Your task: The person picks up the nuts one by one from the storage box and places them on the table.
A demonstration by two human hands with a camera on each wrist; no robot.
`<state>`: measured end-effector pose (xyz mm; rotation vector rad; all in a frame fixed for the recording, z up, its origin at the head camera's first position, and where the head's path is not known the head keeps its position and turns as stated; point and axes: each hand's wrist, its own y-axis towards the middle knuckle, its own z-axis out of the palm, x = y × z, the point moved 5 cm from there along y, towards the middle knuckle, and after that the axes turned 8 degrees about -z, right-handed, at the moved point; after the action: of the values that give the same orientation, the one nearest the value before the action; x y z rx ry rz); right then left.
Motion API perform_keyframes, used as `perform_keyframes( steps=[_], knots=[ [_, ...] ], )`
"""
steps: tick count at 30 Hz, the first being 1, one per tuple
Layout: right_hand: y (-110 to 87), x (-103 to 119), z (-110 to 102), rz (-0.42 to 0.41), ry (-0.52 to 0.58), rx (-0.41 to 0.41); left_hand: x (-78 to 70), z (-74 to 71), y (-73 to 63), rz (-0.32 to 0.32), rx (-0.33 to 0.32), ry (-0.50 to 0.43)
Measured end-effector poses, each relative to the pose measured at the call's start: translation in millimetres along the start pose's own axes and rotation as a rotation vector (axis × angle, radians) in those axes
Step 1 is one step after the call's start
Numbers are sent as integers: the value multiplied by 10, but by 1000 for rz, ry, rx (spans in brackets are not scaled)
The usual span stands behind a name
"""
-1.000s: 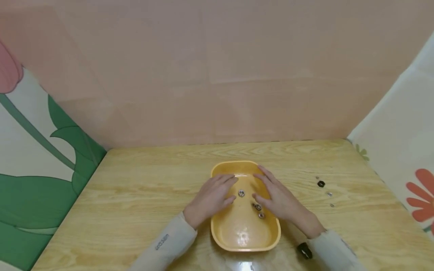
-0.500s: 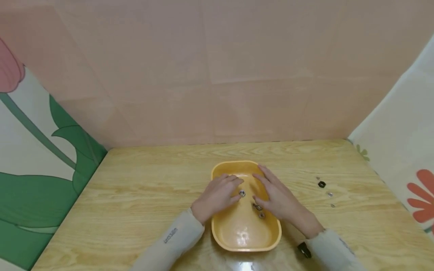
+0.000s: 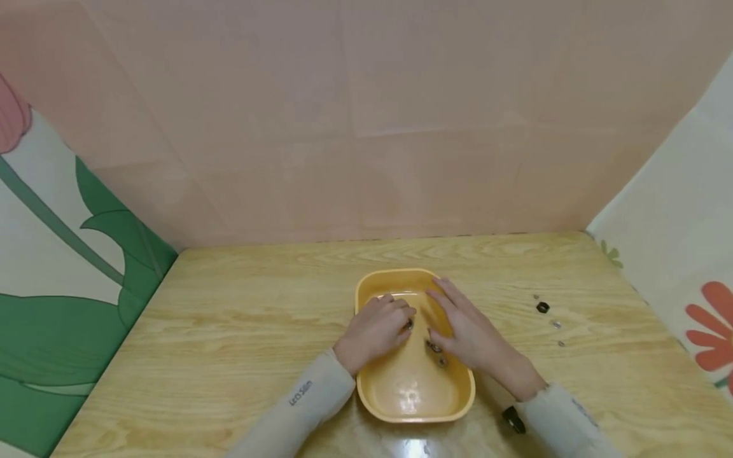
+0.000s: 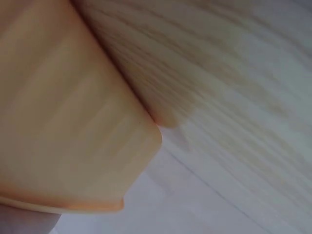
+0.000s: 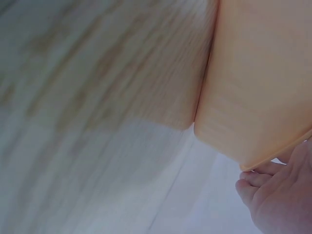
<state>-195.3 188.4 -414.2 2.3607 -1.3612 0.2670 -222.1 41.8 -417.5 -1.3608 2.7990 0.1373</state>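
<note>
A yellow plastic tray (image 3: 408, 401) stands on the table, seen from above in the head view and from outside in both wrist views. My left hand (image 3: 372, 331) reaches over its left rim, thumb and fingertips closing round a small silver nut (image 3: 409, 324) that is partly covered by the fingers. Over the opposite rim lies my right hand (image 3: 475, 337), its fingers spread and loosely bent inside the tray. Below its thumb, several small metal pieces (image 3: 441, 362) lie on the tray floor. In the right wrist view, fingers (image 5: 256, 180) show close to the tray's rim.
On the table to the right lie a black hex nut (image 3: 543, 307) and several tiny silver pieces (image 3: 557, 324). A black object (image 3: 513, 420) sits beside the right sleeve. A pink sheet (image 3: 355, 127) hangs behind the table, with patterned cloths at both sides.
My left hand has moved right and farther over the tray, its fingers drawing in round the silver nut. The right hand stays almost in place.
</note>
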Motion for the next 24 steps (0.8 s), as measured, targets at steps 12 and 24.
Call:
perform_keyframes(
  steps=[12, 24],
  knots=[
    [-6, -12, 5, 28, 27, 32, -47, 26, -25, 23, -65, 124],
    [4, 3, 6, 4, 48, 18, -40, 30, -24, 13, -70, 125]
  ],
)
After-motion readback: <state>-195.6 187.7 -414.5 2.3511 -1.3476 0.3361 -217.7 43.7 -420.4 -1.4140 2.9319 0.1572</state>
